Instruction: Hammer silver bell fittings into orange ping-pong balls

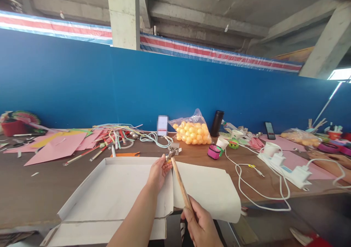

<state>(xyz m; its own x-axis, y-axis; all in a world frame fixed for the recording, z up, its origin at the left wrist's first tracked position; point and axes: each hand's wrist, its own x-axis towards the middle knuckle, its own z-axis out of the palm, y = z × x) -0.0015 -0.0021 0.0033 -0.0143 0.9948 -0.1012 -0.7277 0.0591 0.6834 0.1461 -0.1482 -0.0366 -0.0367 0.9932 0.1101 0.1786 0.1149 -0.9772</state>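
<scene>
My right hand (202, 223) is wrapped round the wooden handle of a hammer (180, 181), which slants up and away from me. Its small dark head lies close to the fingertips of my left hand (158, 173). Those fingers are closed on a small shiny metal piece (167, 158), too small to name, with a bit of yellow beside it. Both hands are above an opened white cardboard box (117, 188) and a white sheet (205, 188) to its right. Just beyond my left hand stands a small open box (175, 149) of metal bits.
A clear bag of orange balls (192, 132) stands behind, near a black bottle (217, 122) and a phone (162, 124). Pink paper (59, 148) and tubing lie left. White cables and a power strip (285, 170) lie right, near another person's hands (329, 163).
</scene>
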